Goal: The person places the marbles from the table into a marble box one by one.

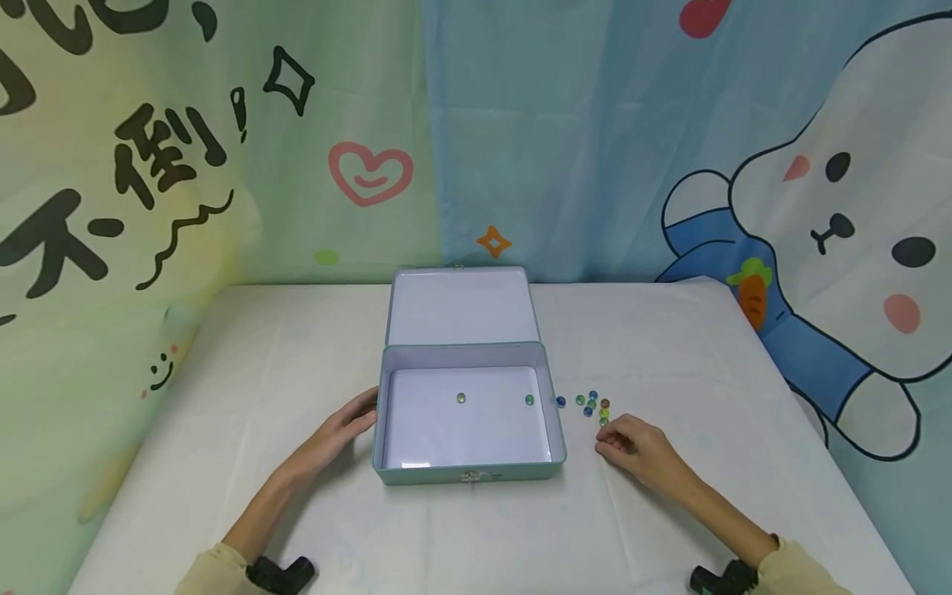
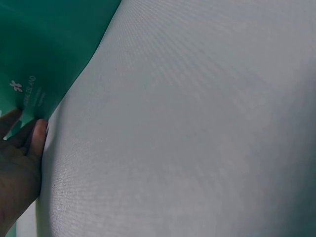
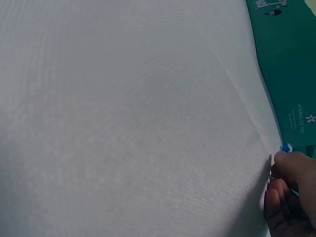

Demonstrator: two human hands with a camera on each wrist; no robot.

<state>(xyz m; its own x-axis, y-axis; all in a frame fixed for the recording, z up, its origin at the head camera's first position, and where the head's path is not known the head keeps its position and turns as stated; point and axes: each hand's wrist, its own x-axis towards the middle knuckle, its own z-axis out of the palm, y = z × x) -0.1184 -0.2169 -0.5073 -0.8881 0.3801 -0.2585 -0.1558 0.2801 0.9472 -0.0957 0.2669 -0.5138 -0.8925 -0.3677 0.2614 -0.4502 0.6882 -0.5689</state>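
A pale green hinged tin box (image 1: 468, 475) lies open on the white table, its lid (image 1: 463, 306) tipped back. Inside are a yellowish marble (image 1: 461, 397) and a green marble (image 1: 530, 400). Against the box's left wall rests my left hand (image 1: 344, 430), fingers extended along it; the left wrist view shows the fingertips at the green side wall (image 2: 54, 44). To the right of the box, my right hand (image 1: 643, 454) is low over the table with bent fingers, fingertips close by several loose marbles (image 1: 592, 404). Whether it pinches a marble I cannot tell. A blue marble (image 3: 286, 147) shows just past its thumb.
One blue marble (image 1: 561, 402) sits right beside the box's right wall. A white cloth (image 1: 312, 529) covers the table. Behind it hangs a printed curtain (image 1: 521, 149) with a heart, lettering and a cartoon rabbit.
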